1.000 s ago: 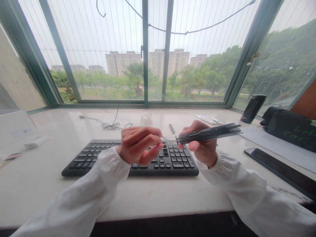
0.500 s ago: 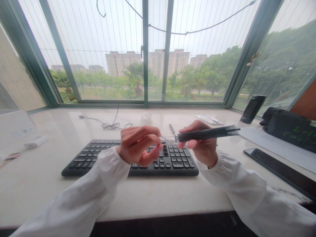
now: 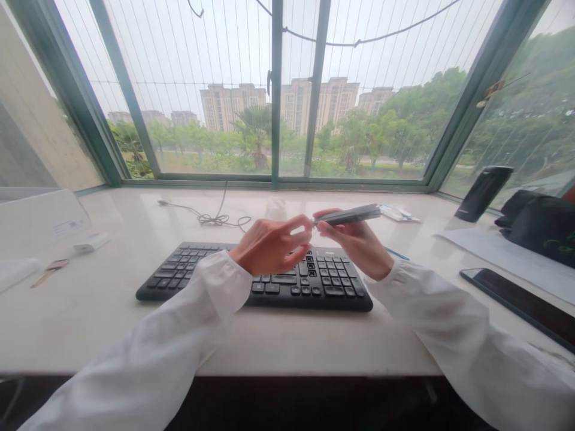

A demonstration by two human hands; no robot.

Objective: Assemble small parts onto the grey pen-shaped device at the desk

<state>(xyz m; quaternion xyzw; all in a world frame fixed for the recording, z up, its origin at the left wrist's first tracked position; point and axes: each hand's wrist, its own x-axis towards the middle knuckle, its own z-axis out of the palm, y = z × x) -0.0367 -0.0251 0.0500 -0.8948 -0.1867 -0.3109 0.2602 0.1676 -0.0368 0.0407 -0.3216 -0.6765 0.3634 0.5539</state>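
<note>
My right hand (image 3: 357,239) grips a dark, long, narrow tool (image 3: 354,214), tilted with its far end up to the right. Its exact kind is not clear. My left hand (image 3: 278,242) is closed in a pinch at the tool's left end; whatever its fingertips hold is too small to make out. Both hands are above a black keyboard (image 3: 179,269) lying flat on the white counter. A short column of key sockets (image 3: 309,263) on it shows without keycaps. Part of the keyboard's upper middle is hidden by my hands.
Behind the keyboard lies a coiled cable (image 3: 218,219). At right are a phone (image 3: 507,293), white paper (image 3: 476,239), a black cylinder (image 3: 484,193) and a dark bag (image 3: 543,227). A thin blue stick (image 3: 398,254) lies by my right wrist. A white adapter (image 3: 91,242) sits at left.
My hands have come closer together, and the left fingertips now meet the tool's end. The tool has tilted upward and points more away from me. The view has shifted slightly.
</note>
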